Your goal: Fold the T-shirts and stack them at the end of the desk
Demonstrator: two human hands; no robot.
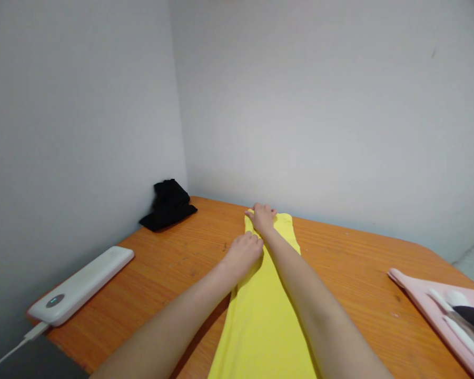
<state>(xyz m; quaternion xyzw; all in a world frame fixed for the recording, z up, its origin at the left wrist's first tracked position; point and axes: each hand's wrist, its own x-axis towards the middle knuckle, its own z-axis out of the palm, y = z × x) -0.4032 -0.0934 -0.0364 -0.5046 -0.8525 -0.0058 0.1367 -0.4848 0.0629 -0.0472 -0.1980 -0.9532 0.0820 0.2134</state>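
A yellow cloth lies folded into a long narrow strip down the middle of the orange wooden table. My right hand rests palm down on the cloth's far end, fingers flat and stretched toward the wall. My left hand lies just behind it on the strip's left edge, its fingers curled down onto the fabric. Both forearms reach out along the cloth and cover part of it.
A crumpled black cloth sits in the far left corner by the wall. A white power bank with a cable lies at the table's left edge. A pink tray holding white and black items is at the right edge.
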